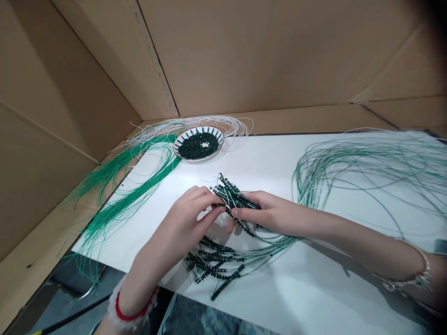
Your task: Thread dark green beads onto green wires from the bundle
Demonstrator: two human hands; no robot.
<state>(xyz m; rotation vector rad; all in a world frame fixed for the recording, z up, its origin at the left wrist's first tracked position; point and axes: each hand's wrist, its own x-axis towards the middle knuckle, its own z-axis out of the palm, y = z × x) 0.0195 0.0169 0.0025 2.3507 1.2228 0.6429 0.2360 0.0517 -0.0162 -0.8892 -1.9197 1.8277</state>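
Note:
In the middle of the white table, my right hand (260,211) is closed around a bundle of dark beaded strands (232,195). My left hand (195,211) pinches at the same bundle with thumb and forefinger, close to my right thumb. What lies exactly between the left fingertips is too small to be sure of, but a beaded strand runs there. More beaded strands (213,260) lie on the table below my hands. Green threads (279,246) run from the beads under my right forearm and fan out at the right.
A patterned plate (177,150) of small dark beads (197,146) stands at the back. Loose green threads (139,195) spread over the table's left edge; white threads (230,122) lie behind the plate. Brown panels (279,56) enclose the back and left. Green-white threads (366,160) cover the right side.

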